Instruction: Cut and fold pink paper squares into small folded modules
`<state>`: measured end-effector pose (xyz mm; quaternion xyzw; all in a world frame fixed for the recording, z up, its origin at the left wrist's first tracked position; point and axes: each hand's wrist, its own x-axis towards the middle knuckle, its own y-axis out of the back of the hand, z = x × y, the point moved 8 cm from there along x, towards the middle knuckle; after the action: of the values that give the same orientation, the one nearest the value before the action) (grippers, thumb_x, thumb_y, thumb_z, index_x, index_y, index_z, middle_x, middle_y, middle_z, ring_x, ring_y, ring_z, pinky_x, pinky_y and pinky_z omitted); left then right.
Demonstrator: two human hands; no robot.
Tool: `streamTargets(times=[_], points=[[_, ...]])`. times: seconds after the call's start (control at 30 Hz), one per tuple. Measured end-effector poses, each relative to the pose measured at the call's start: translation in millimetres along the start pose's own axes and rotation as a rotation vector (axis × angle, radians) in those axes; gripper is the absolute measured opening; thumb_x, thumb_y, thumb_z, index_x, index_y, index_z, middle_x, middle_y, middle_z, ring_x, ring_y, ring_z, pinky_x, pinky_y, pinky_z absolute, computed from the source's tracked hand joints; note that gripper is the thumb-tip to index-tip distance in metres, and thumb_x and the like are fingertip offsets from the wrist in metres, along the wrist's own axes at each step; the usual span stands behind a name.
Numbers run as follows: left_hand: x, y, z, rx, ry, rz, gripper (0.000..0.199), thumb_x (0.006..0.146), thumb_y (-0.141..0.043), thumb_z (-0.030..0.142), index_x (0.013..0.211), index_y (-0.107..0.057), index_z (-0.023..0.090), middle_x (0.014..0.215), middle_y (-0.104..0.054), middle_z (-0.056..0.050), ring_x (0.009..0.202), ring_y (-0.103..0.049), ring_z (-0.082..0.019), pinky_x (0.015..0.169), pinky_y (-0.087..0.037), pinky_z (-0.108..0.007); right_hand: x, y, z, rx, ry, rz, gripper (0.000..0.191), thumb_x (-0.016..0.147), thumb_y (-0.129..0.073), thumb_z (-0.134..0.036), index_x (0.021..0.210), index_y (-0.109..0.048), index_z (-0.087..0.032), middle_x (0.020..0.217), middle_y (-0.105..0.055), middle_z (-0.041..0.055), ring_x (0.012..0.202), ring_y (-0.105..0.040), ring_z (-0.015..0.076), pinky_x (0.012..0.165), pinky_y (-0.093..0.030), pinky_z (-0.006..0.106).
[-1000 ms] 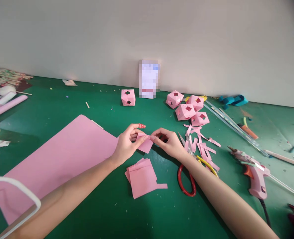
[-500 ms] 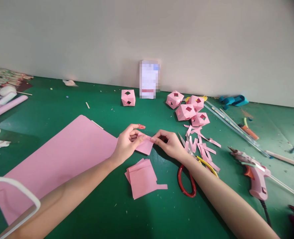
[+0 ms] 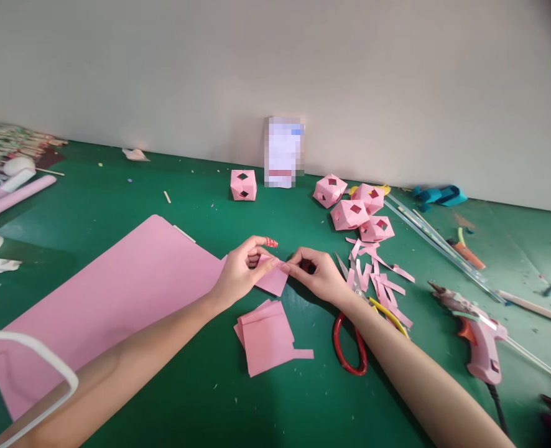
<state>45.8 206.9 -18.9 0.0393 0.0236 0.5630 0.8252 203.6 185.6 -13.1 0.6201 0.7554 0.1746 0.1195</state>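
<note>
A small pink paper piece (image 3: 272,280) is pinched between my two hands just above the green table. My left hand (image 3: 242,269) grips its upper edge with thumb and fingers, the index finger with a red wrapping sticking out. At the right corner of the paper, my right hand (image 3: 316,271) pinches with thumb and forefinger. Below them lies a loose stack of pink paper squares (image 3: 267,339), one with a narrow tab to the right. Scissors (image 3: 350,339) with red and yellow handles lie partly under my right forearm.
A large pink sheet (image 3: 117,298) lies at left. Several pink paper cubes with cut-outs (image 3: 349,214) stand behind; another cube (image 3: 243,185) is by a phone (image 3: 283,152). Paper strips (image 3: 387,286) and a glue gun (image 3: 478,333) lie right.
The whole view has shifted slightly. Both hands still pinch the small pink paper in nearly the same place, with the left and right fingertips close together.
</note>
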Motion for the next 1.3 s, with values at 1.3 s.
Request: streamTargets(times=[1.3], points=[[7,-6.0,7,0.068,-0.152,-0.022,0.033,0.079,-0.075,0.031,0.106,-0.063,0.016,0.076,-0.069,-0.001,0.07,-0.067,-0.014,0.068,-0.053,-0.026,10,6,7,0.157,-0.04,0.006,0.015,0.065,-0.062,-0.03,0.058,-0.054,-0.021,0.061,-0.057,-0.0023,0.058,-0.047,0.0132,0.057,-0.034,0.027]])
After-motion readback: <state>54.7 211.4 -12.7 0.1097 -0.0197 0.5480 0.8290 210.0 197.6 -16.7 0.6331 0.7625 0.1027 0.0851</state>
